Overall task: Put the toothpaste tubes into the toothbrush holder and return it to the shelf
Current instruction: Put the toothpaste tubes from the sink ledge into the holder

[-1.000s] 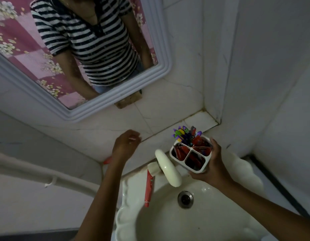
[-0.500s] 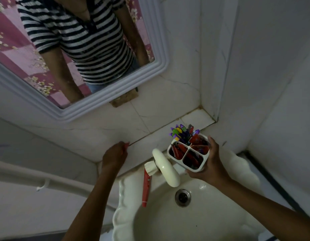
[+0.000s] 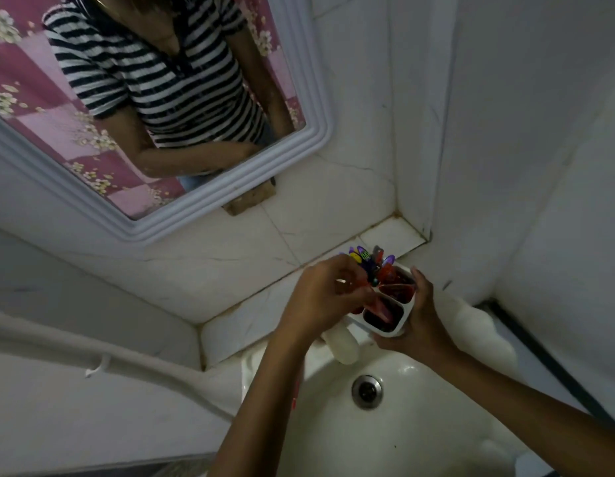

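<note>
The white toothbrush holder (image 3: pixel 390 313) sits right of the frame's centre, held in the air above the back rim of the sink (image 3: pixel 419 425), just in front of the tiled shelf (image 3: pixel 264 304). It is divided into compartments; the nearer ones show dark red contents that are too dim to name for certain. A cluster of toothbrushes (image 3: pixel 368 258) with purple, yellow and green handles stands up from its far compartment.

The right hand (image 3: pixel 414 318) cups the holder from the right and below, its fingers (image 3: pixel 421 282) wrapped against the holder's side wall and clamped on it. The left hand (image 3: pixel 325 297) is at the holder's left edge, its fingers bunched together around a red toothpaste tube (image 3: pixel 376 306), whose end slants down into a near compartment. Most of the tube is hidden by the hand.

Below the left hand a white tap (image 3: pixel 344 342) juts out over the basin, and the metal drain (image 3: pixel 367 391) lies lower in the bowl. A thin strip of red (image 3: pixel 295 397) shows beside the left forearm on the sink's left rim; what it is cannot be told.

In the upper left of the frame a white-framed mirror (image 3: pixel 230 187) reflects a striped shirt.
</note>
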Available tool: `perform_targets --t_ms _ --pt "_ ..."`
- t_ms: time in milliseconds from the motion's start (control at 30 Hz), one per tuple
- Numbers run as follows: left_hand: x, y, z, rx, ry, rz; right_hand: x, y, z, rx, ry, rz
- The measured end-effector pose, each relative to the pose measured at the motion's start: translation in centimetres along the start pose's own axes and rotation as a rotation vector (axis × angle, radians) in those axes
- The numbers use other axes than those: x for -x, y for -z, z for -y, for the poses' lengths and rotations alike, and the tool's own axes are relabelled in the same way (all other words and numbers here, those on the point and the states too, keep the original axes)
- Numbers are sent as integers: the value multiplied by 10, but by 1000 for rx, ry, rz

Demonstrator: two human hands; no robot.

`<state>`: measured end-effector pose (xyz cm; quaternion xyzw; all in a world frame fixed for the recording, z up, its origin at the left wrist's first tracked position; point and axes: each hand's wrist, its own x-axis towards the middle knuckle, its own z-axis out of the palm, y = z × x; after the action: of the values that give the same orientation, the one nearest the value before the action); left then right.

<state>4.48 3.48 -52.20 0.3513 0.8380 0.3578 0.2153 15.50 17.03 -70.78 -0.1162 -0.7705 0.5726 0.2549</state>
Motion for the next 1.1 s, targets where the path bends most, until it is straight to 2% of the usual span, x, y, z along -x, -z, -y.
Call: perform_targets --t_ms 67,167,233,267,333,400,433,600,733,833,933,1000,1100 --pt "-2 3 12 -93 3 -43 -1 0 2 15 -2 -4" --pt "8 22 40 -90 23 -381 3 1 0 30 -45 1" --pt "18 32 75 -172 131 -522 3 0 1 7 -65 -10" --pt "23 32 95 -255 224 -491 3 -1 1 14 -66 -16" --pt "35 23 133 -397 396 -276 2 -2 3 26 -70 -8" --pt "43 4 159 -454 471 -93 2 -3 2 41 -54 -9" --pt "46 -6 169 -465 493 -56 1 -2 2 48 -59 -11" --pt "44 -31 186 -504 578 -88 1 1 -2 87 -68 -8" --pt "42 -6 189 -554 591 -89 1 2 -3 99 -54 7" --pt "38 31 162 -492 514 -324 1 2 -6 95 -43 -7" --pt "33 56 102 -224 314 -578 1 0 -6 75 -23 -20" --pt "29 58 55 -2 163 -589 2 0 -10 62 -7 -25" --pt "19 45 3 201 19 -457 3 1 -14 87 -19 -12"
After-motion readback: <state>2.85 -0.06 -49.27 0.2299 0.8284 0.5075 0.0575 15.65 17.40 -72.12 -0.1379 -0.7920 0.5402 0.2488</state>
